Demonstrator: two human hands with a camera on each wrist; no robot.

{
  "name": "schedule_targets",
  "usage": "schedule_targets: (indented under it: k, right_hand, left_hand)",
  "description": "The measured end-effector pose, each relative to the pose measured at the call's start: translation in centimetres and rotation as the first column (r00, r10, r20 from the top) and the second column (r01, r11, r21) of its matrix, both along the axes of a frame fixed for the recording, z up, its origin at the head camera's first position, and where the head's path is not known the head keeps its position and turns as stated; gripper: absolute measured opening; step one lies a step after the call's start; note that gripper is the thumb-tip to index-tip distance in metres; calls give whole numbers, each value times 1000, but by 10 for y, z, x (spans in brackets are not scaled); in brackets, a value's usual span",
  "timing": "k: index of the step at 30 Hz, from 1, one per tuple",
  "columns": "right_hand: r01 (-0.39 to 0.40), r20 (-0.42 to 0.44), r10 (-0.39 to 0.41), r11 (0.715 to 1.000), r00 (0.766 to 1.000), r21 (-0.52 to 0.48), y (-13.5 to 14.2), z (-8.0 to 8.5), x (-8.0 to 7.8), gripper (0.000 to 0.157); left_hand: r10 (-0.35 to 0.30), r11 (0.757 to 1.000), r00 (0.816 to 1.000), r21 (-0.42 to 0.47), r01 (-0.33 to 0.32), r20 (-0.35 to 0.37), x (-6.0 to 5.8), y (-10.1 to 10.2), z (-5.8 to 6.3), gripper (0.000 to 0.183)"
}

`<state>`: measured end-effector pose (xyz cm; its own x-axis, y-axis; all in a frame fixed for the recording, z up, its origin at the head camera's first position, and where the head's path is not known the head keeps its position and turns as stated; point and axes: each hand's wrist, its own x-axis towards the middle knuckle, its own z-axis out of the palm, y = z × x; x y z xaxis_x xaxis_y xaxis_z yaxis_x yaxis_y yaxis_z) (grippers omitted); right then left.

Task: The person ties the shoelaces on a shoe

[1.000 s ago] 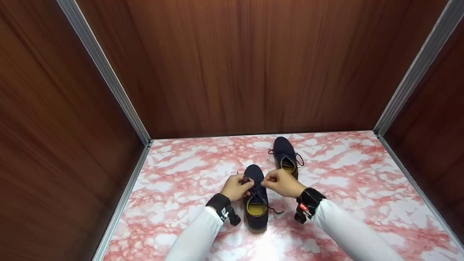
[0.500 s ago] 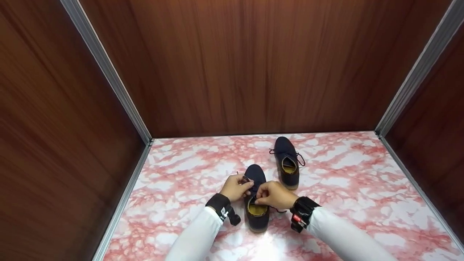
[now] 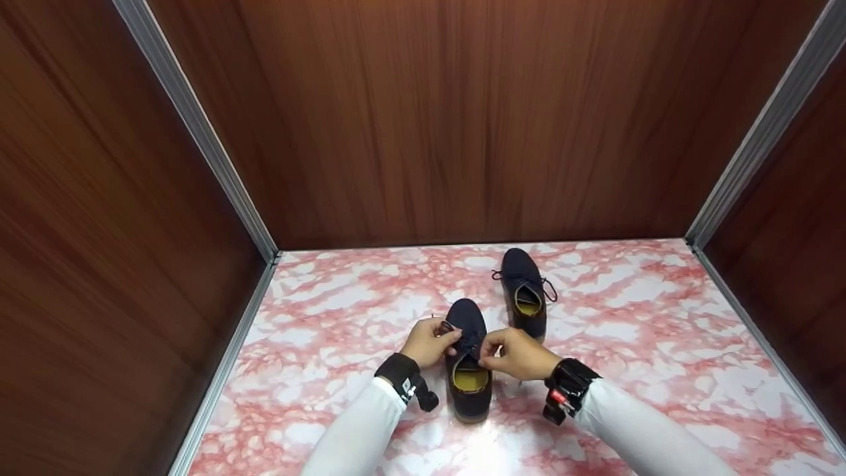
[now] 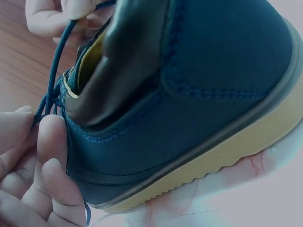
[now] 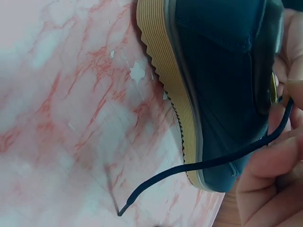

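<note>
A navy lace-up shoe point(image 3: 466, 316) with a yellow insole stands upright on the marbled surface, toe pointing away from me. At its left side my left hand point(image 3: 426, 342) pinches the shoelace between thumb and finger; a small dark loop point(image 3: 448, 326) shows above the fingers. To the right of the laces, my right hand point(image 3: 519, 354) pinches another stretch of shoelace point(image 5: 189, 166), whose free end trails past the sole in the right wrist view. In the left wrist view the lace point(image 4: 57, 59) runs taut between both hands. The knot area is partly hidden by fingers.
A second navy shoe point(image 3: 519, 266) stands farther back to the right, its laces spread to both sides. Brown wood-grain panels point(image 3: 423, 132) with grey metal corner strips point(image 3: 198, 125) enclose the red-and-white surface point(image 3: 330, 370) on the back, left and right.
My right hand came back from the laces toward the shoe's opening, then shifted slightly right. The lace end lying right of the shoe is now in its fingers. My left hand stayed in place.
</note>
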<state>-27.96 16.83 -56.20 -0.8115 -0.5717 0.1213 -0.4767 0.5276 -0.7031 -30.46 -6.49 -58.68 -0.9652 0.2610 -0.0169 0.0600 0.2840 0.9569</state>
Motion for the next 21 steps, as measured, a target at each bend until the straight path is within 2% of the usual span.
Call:
schedule_targets:
  k: [4, 7, 15, 21]
  right_hand:
    - [8, 75, -6, 1000, 997, -28, 6, 1, 1, 11]
    - [16, 100, -12, 999, 995, -34, 9, 1, 2, 10]
    - [37, 49, -36, 999, 998, -20, 11, -2, 3, 9]
    - [77, 2, -77, 997, 997, -26, 9, -1, 1, 14]
  left_hand:
    - [2, 1000, 1000, -10, -2, -15, 0, 0, 0, 16]
    - [3, 1000, 1000, -21, -3, -12, 0, 0, 0, 15]
    - [14, 1000, 1000, -18, -14, 11, 3, -1, 2, 14]
    - [10, 1000, 1000, -10, -10, -3, 4, -2, 2, 13]
